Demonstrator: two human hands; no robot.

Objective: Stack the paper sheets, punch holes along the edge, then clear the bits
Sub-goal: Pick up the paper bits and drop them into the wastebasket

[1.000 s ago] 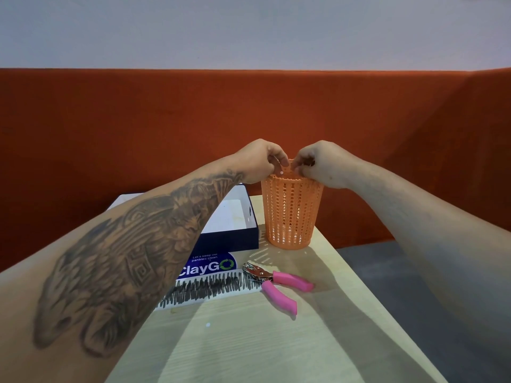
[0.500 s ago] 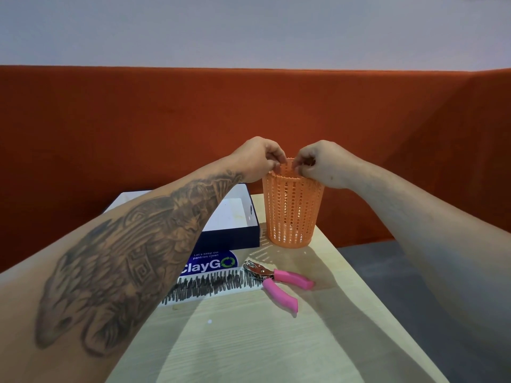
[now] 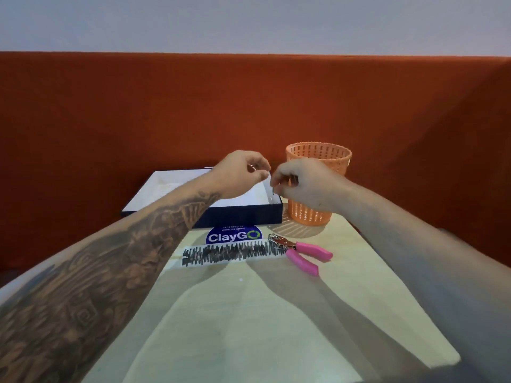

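Both hands moved off the basket rim, leftward and lower; basket itself unmoved.

- Left hand [image 3: 243,170]: tattooed forearm, raised above the right end of the box. Fingers [image 3: 258,164] curled inward toward the thumb; whether anything is pinched cannot be told.
- Right hand [image 3: 301,181]: just beside the left, knuckles nearly meeting it, in front of the basket wall. Fingers curled tight; contents, if any, too small or hidden to tell.
- Basket [image 3: 331,158]: orange, perforated plastic, upright, at the far right corner of the table, just beside the box.
- Box [image 3: 243,215]: shallow, open-topped, navy outer walls, white inside, at the far edge.
- Hole punch [image 3: 300,251]: plier type, pink handles, metal head, lying flat near the basket, head touching the strip's right end, handles spread.
- Paper bit [image 3: 241,279]: one small white dot on the bare tabletop, nearer than the strip.
- Sticker [image 3: 233,236]: blue, reading "ClayGo", stuck to the tabletop in front of the box.
- Strip [image 3: 232,252]: white label, scribbled over in black, just below the sticker.
- Table [image 3: 276,313]: pale wood grain, crossed by the arms' shadows.
- Backrest [image 3: 249,106]: rust-orange upholstery, running behind the table and turning the corner at right.
- Wall [image 3: 249,23]: plain, pale grey, above the backrest.
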